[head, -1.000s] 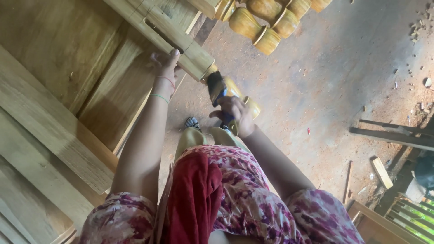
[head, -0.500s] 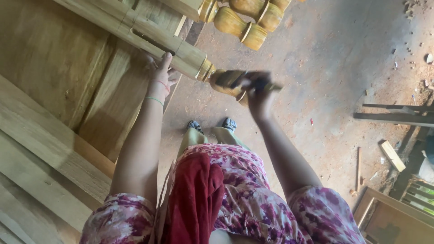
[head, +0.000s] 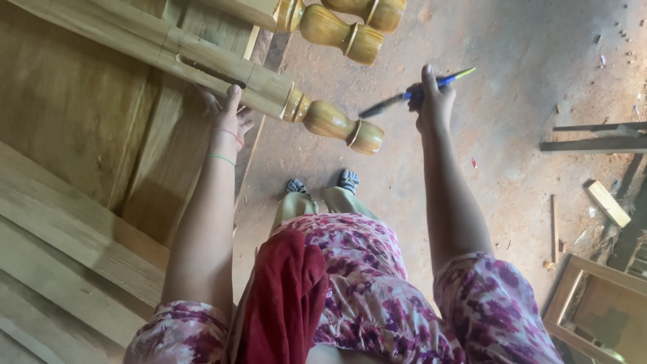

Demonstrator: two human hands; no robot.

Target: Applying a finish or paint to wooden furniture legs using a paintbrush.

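Two hands share the work: the left hand (head: 229,121) lies open under the square post of a varnished turned leg (head: 269,91), apparently steadying it. Beside its rounded foot, the right hand (head: 431,101) grips a blue-handled brush (head: 414,96), bristles angled toward the wood.

Right hand (head: 431,101) around paintbrush (head: 414,96)
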